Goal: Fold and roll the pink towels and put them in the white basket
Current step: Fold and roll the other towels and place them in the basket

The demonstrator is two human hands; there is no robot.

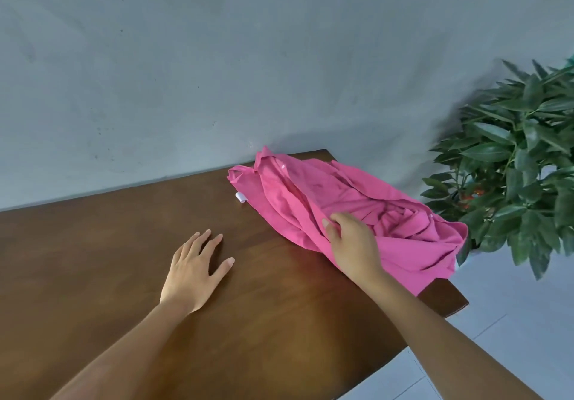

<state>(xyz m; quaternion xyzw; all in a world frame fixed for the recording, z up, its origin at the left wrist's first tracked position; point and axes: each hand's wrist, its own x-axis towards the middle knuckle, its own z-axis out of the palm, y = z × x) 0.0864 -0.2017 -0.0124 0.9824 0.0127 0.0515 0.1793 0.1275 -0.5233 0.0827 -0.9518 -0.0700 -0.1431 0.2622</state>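
Pink towels (348, 204) in a crumpled heap on the far right part of the brown wooden table (124, 260), reaching from the back edge by the wall to the right edge, some cloth hanging over that right edge. Small white tag (240, 197) sticks out at the heap's left side, lying on the wood. Right hand (351, 246) sits on the near left side of the heap, fingers curled into the fabric, thumb on top, gripping a fold. Left hand (195, 271) lies flat on bare table, palm down, fingers straight and slightly spread, holding nothing, well apart from the towels and to their left. Both forearms bare, reaching in from the bottom edge. Grey wall (217, 58) behind the table. Green leafy plant (521, 157) stands on the pale floor right of the table, just beside the towel heap's far right end
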